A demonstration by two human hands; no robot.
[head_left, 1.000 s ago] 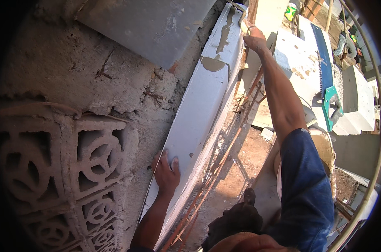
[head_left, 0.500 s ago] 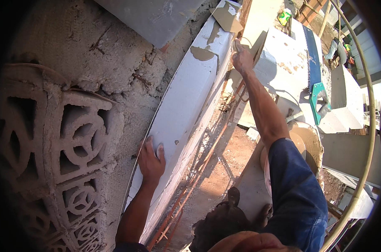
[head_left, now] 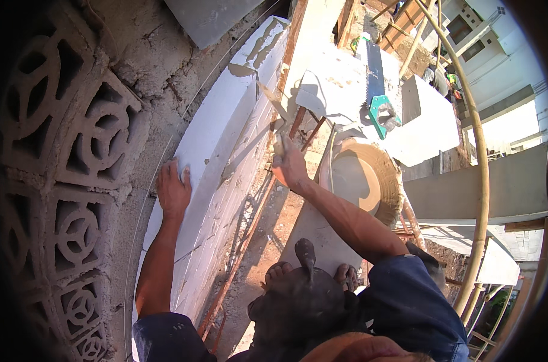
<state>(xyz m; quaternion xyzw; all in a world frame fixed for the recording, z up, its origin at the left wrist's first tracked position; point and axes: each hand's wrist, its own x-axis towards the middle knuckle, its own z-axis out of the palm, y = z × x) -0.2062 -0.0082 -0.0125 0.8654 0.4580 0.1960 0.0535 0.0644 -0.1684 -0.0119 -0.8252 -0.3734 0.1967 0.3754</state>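
Note:
My left hand rests on top of the white block wall, fingers apart and holding nothing. My right hand is closed round the handle of a trowel, to the right of the wall. The trowel's blade is seen nearly edge-on, next to the wall's side face; most of the handle is hidden by the hand. Grey mortar lies smeared in patches on the far end of the wall's top.
A bucket of mortar stands right of my right arm. Beyond it, a teal-handled handsaw lies on white blocks. Patterned vent blocks line the left. A bamboo pole rises at right; a person is farther off.
My right hand has drawn back from the wall's far end, bringing the trowel off the top to the wall's right side. My left hand stays on the block. The view has shifted.

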